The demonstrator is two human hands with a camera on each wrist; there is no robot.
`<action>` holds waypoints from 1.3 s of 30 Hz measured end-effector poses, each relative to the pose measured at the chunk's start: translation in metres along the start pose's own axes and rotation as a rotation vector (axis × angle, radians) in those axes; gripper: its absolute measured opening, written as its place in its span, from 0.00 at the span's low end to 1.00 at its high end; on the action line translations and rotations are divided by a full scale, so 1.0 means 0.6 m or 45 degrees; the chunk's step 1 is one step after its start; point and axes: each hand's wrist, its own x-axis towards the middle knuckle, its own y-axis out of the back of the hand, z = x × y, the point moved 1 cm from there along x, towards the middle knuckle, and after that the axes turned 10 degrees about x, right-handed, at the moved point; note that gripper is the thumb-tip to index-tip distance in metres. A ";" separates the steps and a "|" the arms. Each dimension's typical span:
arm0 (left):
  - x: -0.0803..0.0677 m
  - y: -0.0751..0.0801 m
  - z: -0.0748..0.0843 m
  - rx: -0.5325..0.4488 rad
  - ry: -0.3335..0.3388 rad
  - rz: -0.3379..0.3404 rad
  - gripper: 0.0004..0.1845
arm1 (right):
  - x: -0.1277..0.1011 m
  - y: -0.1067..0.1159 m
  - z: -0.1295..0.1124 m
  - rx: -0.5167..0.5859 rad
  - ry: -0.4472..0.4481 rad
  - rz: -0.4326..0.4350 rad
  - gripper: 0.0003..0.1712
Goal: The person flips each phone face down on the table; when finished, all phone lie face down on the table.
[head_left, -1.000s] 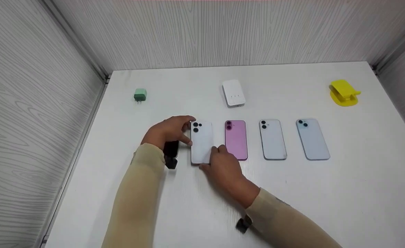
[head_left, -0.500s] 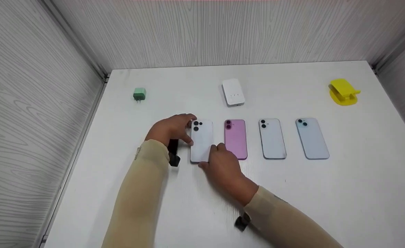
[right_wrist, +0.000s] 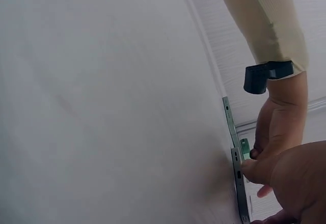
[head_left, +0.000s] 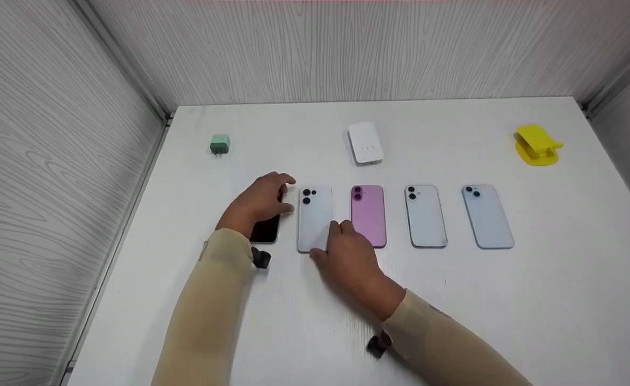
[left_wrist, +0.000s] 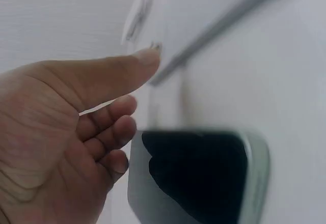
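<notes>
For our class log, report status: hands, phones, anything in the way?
Left hand open over black phone. Right hand rests on white phone. Pink phone close beside it.

I see a glossy black phone screen [left_wrist: 196, 175], a matt frosted white phone [head_left: 315, 219], a smooth white tabletop [head_left: 534, 295], and cloth sleeves [head_left: 207, 316].

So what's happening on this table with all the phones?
A person is lining up phones in a row on a white table. Their right hand rests on the lower end of a white phone lying back-up. Their left hand hovers over a black phone just left of it, fingers loose. To the right lie a pink phone, another pale phone and a light blue phone. Behind them sit a green charger plug, a white power bank and a yellow phone stand.
</notes>
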 end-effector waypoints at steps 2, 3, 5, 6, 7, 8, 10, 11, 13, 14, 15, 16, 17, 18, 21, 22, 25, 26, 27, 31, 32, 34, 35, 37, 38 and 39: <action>-0.009 0.005 -0.022 -0.005 0.017 0.066 0.31 | -0.001 0.002 -0.004 0.017 0.067 0.033 0.39; -0.013 0.008 -0.032 -0.007 0.027 0.095 0.29 | 0.000 0.001 -0.006 0.035 0.098 0.040 0.37; -0.018 0.014 -0.050 -0.030 0.047 0.128 0.28 | 0.001 -0.001 -0.011 0.096 0.156 0.030 0.34; -0.020 0.016 -0.058 -0.038 0.053 0.132 0.27 | 0.003 -0.003 -0.015 0.138 0.178 0.016 0.32; -0.021 0.016 -0.064 -0.041 0.061 0.129 0.28 | 0.005 -0.006 -0.018 0.183 0.187 -0.010 0.32; -0.021 0.015 -0.068 -0.048 0.068 0.114 0.28 | 0.007 -0.009 -0.022 0.225 0.189 -0.040 0.31; -0.020 0.012 -0.076 -0.054 0.077 0.070 0.29 | 0.011 -0.015 -0.032 0.296 0.197 -0.098 0.31; -0.020 0.011 -0.079 -0.047 0.077 0.046 0.30 | 0.014 -0.018 -0.037 0.329 0.195 -0.125 0.31; -0.022 0.009 -0.084 -0.043 0.078 0.011 0.31 | 0.019 -0.023 -0.049 0.379 0.176 -0.181 0.33; -0.023 0.009 -0.087 -0.045 0.076 -0.001 0.31 | 0.021 -0.025 -0.055 0.401 0.167 -0.206 0.34; -0.025 0.009 -0.089 -0.045 0.076 -0.009 0.31 | 0.024 -0.028 -0.061 0.418 0.165 -0.223 0.34; -0.027 0.010 -0.092 -0.043 0.072 -0.014 0.31 | 0.026 -0.030 -0.067 0.435 0.158 -0.241 0.35; -0.030 0.011 -0.094 -0.040 0.072 -0.020 0.31 | 0.028 -0.032 -0.073 0.454 0.152 -0.257 0.35; -0.032 0.013 -0.097 -0.040 0.073 -0.024 0.31 | 0.029 -0.034 -0.078 0.466 0.143 -0.274 0.36; -0.041 0.017 -0.106 -0.034 0.075 -0.037 0.33 | 0.030 -0.041 -0.089 0.471 0.131 -0.314 0.37; -0.045 0.019 -0.109 -0.034 0.078 -0.043 0.33 | 0.029 -0.044 -0.091 0.472 0.124 -0.329 0.37; -0.053 0.024 -0.121 -0.041 0.079 -0.065 0.36 | 0.026 -0.050 -0.094 0.475 0.117 -0.365 0.39; -0.056 0.025 -0.123 -0.048 0.071 -0.077 0.36 | 0.025 -0.052 -0.095 0.489 0.115 -0.373 0.39; -0.058 0.027 -0.126 -0.053 0.068 -0.094 0.38 | 0.025 -0.054 -0.095 0.507 0.113 -0.379 0.39; -0.063 0.031 -0.131 -0.074 0.054 -0.159 0.43 | 0.024 -0.059 -0.095 0.616 0.093 -0.386 0.38; -0.063 0.032 -0.131 -0.074 0.054 -0.171 0.44 | 0.024 -0.061 -0.095 0.645 0.087 -0.383 0.38; -0.062 0.033 -0.131 -0.068 0.059 -0.184 0.45 | 0.024 -0.064 -0.095 0.704 0.069 -0.379 0.37; -0.062 0.033 -0.131 -0.062 0.063 -0.189 0.45 | 0.023 -0.064 -0.095 0.726 0.057 -0.378 0.37; -0.060 0.034 -0.129 -0.052 0.072 -0.193 0.44 | 0.023 -0.065 -0.095 0.784 0.020 -0.378 0.38; -0.059 0.035 -0.128 -0.050 0.078 -0.194 0.44 | 0.023 -0.065 -0.096 0.816 -0.008 -0.376 0.39; -0.059 0.036 -0.127 -0.049 0.085 -0.194 0.44 | 0.023 -0.065 -0.096 0.854 -0.037 -0.373 0.39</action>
